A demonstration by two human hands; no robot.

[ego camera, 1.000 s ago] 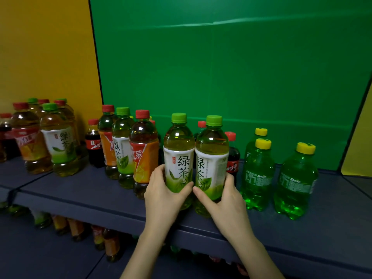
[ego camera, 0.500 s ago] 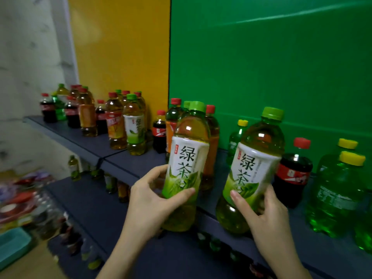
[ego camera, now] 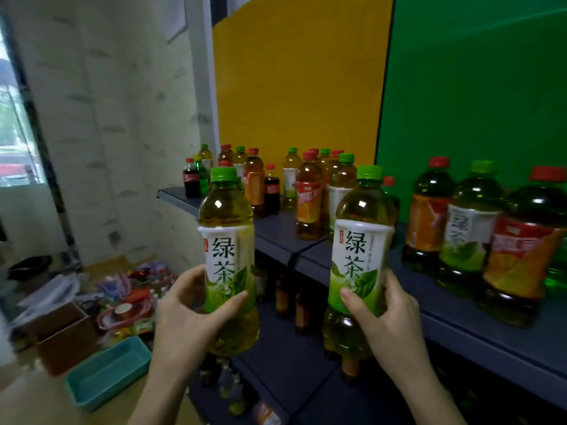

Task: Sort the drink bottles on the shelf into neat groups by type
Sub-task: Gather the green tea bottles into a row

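I hold two green tea bottles with green caps and white-green labels in the air in front of the shelf. My left hand [ego camera: 191, 314] grips the left green tea bottle [ego camera: 227, 240] around its lower label. My right hand [ego camera: 388, 320] grips the right green tea bottle [ego camera: 362, 240] the same way. Both bottles are upright and off the dark blue shelf [ego camera: 460, 320]. On the shelf stand mixed bottles: red-capped orange-label tea [ego camera: 308, 200], a green tea [ego camera: 466, 228], small cola bottles [ego camera: 191, 182].
A lower shelf [ego camera: 285, 360] holds more bottles under my hands. On the floor at left lie a teal tray [ego camera: 107, 372], a brown box [ego camera: 66, 335] and loose clutter. A yellow panel and a green panel back the shelf; a white wall and a window are at left.
Both hands lifted the two green tea bottles off the shelf and carried them left. My view swung left, showing the shelf's left end, the wall and the floor clutter.
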